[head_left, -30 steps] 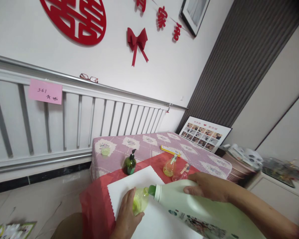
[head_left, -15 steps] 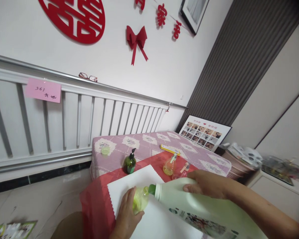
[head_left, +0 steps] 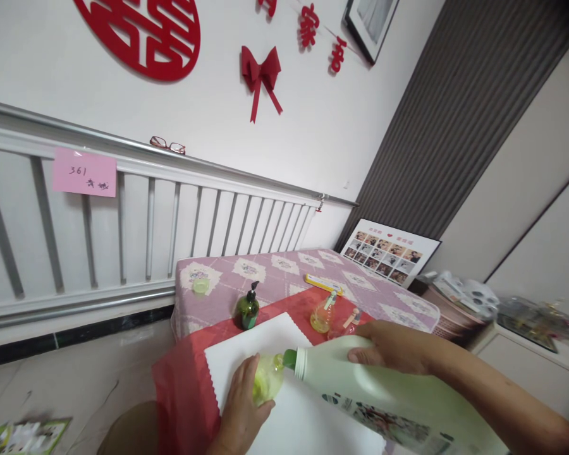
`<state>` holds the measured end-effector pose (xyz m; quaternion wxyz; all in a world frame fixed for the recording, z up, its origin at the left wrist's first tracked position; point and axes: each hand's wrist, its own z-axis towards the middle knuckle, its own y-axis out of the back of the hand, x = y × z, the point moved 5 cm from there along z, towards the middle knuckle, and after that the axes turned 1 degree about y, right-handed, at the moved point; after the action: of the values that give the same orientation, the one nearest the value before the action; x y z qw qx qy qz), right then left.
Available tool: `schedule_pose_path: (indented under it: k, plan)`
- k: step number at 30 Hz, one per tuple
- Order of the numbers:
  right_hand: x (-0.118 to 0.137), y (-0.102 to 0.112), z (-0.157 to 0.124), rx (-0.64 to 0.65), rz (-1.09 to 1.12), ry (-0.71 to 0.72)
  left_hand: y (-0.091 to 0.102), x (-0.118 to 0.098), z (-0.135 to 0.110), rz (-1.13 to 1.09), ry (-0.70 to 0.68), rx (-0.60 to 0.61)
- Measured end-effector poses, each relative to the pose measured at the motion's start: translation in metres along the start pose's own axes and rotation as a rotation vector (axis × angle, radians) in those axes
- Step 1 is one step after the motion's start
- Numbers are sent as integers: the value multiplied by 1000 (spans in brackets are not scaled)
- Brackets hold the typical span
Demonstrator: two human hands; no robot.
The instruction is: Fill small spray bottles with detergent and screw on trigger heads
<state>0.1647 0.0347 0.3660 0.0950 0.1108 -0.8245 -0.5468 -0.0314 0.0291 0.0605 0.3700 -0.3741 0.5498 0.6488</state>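
My left hand is wrapped round a small clear bottle holding yellow-green liquid, standing on a white cloth. My right hand grips the top of a large pale green jug, tipped on its side. The jug's green spout meets the mouth of the small bottle. The cloth lies on a red tablecloth.
Behind stand a dark green pump bottle, a small yellow spray bottle and a small pink bottle. A lilac patterned cloth carries a green cap and a yellow tube. A white radiator lines the wall; a photo frame leans right.
The back of the jug has risen a little under my right hand. My left hand and the small bottle stay in place.
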Motion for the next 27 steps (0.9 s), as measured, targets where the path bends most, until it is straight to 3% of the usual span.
schedule_pose_path:
  k: [27]
  plan:
    - [6, 2, -2, 39, 10, -15, -3, 3, 3, 58, 16, 7]
